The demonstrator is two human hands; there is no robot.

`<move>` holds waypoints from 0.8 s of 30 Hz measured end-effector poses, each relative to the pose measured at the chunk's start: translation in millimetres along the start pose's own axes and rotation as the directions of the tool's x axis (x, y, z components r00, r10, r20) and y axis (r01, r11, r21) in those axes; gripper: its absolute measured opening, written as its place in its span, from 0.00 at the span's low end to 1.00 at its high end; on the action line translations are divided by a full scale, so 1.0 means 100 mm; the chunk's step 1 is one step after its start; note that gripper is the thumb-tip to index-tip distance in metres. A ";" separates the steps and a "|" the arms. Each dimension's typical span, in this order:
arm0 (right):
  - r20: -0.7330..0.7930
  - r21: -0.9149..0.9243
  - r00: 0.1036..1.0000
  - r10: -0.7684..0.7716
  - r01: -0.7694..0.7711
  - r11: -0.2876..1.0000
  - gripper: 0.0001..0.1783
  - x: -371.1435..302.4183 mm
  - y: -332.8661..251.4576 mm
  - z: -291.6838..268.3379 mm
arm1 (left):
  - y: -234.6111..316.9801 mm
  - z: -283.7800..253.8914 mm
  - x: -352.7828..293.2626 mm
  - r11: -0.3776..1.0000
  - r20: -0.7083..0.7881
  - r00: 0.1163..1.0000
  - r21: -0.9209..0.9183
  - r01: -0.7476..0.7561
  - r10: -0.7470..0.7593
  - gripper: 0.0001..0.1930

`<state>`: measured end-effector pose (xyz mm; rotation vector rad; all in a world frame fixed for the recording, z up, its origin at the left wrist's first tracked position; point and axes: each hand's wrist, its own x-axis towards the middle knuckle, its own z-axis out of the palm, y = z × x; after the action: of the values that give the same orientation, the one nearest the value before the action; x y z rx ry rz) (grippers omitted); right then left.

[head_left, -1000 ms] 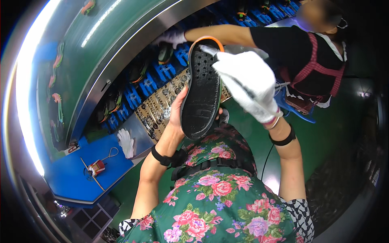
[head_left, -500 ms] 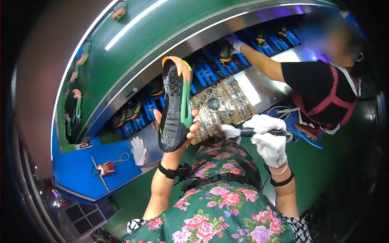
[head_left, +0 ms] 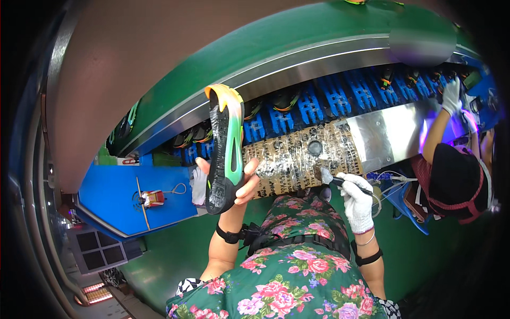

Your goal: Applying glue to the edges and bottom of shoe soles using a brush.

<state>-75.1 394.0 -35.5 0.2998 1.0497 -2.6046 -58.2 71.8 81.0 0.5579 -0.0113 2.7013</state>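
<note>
My bare left hand (head_left: 241, 183) grips a shoe sole (head_left: 226, 154) near its black heel and holds it upright, the toe end pointing away. The sole's side fades from orange through white to green; its black inner face looks wet and shiny. In a white knitted glove, my right hand (head_left: 356, 202) is closed round the dark handle of a brush (head_left: 333, 179), whose pale bristle end points left. The brush is apart from the sole, over the near edge of a tape-covered work surface (head_left: 281, 165). A round dark spot (head_left: 315, 148) sits on that surface.
Beyond the work surface runs a row of blue racks (head_left: 337, 98) holding several shoe parts, below a green conveyor (head_left: 313, 26). At left, a blue table (head_left: 111, 191) bears a small red-and-white object (head_left: 153, 198) and a white glove (head_left: 198, 187). A co-worker (head_left: 451, 175) reaches at the right.
The view has swung, so the racks and work surface show more fully. My right hand has turned the brush tip upward. The co-worker has moved farther right. I still hold the sole.
</note>
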 end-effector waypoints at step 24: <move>0.049 -0.253 0.997 0.053 -0.039 0.967 0.12 0.23 0.41 0.15 | 2.81 0.88 -0.08 0.049 -0.040 0.427 0.999 -0.011 0.903 0.30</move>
<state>-82.4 350.6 -58.1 0.1876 1.3197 -2.3898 -121.2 -199.1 177.8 -0.5743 2.2937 3.0598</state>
